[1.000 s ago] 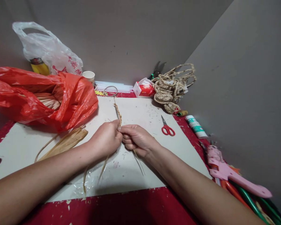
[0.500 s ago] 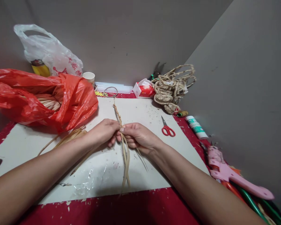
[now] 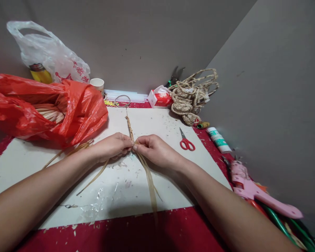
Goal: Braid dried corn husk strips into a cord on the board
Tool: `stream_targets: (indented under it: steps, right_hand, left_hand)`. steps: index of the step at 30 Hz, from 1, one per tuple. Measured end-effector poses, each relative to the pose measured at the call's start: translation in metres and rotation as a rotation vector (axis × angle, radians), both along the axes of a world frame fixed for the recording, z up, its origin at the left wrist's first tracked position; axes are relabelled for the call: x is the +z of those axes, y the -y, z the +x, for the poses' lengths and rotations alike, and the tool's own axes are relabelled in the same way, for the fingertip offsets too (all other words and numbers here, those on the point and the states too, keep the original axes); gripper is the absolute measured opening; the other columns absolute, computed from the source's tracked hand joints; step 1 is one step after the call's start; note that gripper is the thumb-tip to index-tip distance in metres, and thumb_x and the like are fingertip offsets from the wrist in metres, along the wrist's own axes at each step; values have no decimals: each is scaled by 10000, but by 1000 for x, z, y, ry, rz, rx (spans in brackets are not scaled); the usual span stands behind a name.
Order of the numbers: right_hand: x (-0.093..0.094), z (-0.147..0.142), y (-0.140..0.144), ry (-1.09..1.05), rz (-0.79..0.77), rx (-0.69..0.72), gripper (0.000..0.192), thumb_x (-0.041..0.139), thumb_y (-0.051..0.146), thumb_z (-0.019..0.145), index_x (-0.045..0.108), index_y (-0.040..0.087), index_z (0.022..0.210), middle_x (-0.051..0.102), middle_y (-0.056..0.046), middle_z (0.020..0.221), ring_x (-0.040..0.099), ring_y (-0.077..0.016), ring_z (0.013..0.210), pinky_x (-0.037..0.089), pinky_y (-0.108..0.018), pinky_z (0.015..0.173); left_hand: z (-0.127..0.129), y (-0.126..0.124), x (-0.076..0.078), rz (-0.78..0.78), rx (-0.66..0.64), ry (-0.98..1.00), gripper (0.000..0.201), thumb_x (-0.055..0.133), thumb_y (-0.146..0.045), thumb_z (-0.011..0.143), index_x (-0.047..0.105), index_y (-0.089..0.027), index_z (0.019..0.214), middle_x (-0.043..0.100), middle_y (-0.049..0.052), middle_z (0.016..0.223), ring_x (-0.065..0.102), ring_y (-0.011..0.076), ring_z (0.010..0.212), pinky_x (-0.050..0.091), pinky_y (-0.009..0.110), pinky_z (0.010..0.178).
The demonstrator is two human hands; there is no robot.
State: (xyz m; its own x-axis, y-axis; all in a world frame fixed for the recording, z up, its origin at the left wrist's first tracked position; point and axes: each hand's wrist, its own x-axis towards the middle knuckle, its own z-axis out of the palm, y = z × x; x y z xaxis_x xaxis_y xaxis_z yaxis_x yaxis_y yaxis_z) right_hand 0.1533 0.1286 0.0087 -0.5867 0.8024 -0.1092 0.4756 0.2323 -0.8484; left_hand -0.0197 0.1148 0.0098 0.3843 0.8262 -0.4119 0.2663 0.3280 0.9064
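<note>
A slim braid [image 3: 129, 126] of tan plant fibre points away from me over a white board [image 3: 157, 122]. My left hand [image 3: 117, 145] pinches the braid's near end from the left, fingers closed. Right against it, my right hand [image 3: 151, 148] is closed on the loose fibre strands [image 3: 148, 173], which fan out below it toward the board's front edge. Another strand [image 3: 96, 180] trails out under my left wrist. More loose strands [image 3: 80, 148] lie behind my left forearm. The fingertips hide the exact point where the strands cross.
Red-handled scissors [image 3: 187, 142] lie right of my hands. A red plastic bag [image 3: 86, 108] of fibre stands at left, near a paper cup [image 3: 97, 83]. Coiled rope [image 3: 185, 101] and a tissue pack [image 3: 160, 98] sit at the back. A pink glue gun [image 3: 262, 196] lies at right.
The strands below my hands have swung to the right, and one now trails to the left under my left wrist. My right hand has turned, its fingers more hidden. The view has shifted slightly.
</note>
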Motion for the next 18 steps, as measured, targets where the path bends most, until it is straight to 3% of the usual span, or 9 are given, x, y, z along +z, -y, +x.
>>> stream_targets:
  steps: [6,12,16,18]
  right_hand:
    - [12,5,-2,49,-67,102,229,466,286,826,604,134,723,511,6,634,412,-111,601,333,-230,573]
    - [21,6,-3,186,17,59,215,468,185,798,556,143,606,475,22,550,407,-97,544,318,-219,534]
    - [18,-2,7,-31,-340,-35,255,423,269,846,545,159,650,359,76,398,292,-68,355,239,-204,395]
    - [15,-8,17,-108,-482,-91,270,390,301,870,531,169,681,388,75,362,312,-71,296,239,-199,359]
  left_hand:
    - [3,3,3,-27,55,68,224,521,-247,789,476,-172,582,337,-64,446,203,40,337,111,222,358]
    - [7,6,-1,87,76,24,220,530,-244,765,498,-150,569,372,-55,483,249,42,403,179,199,409]
    - [7,7,-4,159,55,78,213,520,-241,771,547,-134,589,420,-35,507,291,50,444,221,194,441]
    - [8,9,-5,119,56,127,253,496,-245,796,527,-142,567,402,-37,476,262,47,410,184,204,413]
